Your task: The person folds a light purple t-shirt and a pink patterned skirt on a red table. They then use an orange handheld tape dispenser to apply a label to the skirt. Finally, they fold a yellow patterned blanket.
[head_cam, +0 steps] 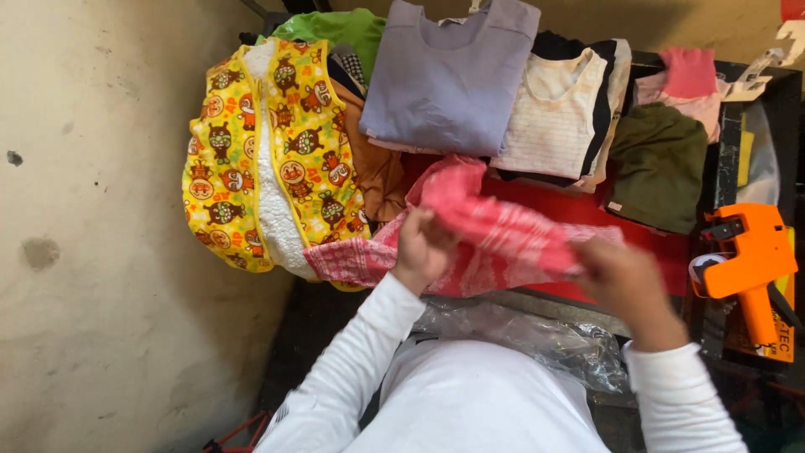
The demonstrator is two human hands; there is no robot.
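Right now both arms reach forward from the body in long white sleeves, bent a little at the elbows. The left hand is turned with its back up, and its fingers are curled shut on the red and white cloth. The right hand is blurry, but it is closed on the other end of the same cloth, so the cloth hangs stretched between the two hands. The cloth is held just above the near edge of the table, which has a red top.

Some clear plastic wrap lies crinkled by the near edge, between the hands and the white shirt.

Clothes are piled along the far side of the table. A yellow vest with cartoon animals with a fluffy white lining hangs over the left edge. Next to it is a brown garment, and a green top peeks out at the far left corner. A light purple top lies in the middle of the far side, with a cream striped top touching its right side. A dark green folded garment sits further right, and a pink garment lies behind it.

An orange price-tag gun rests by the right edge, near the right hand but not touching it.
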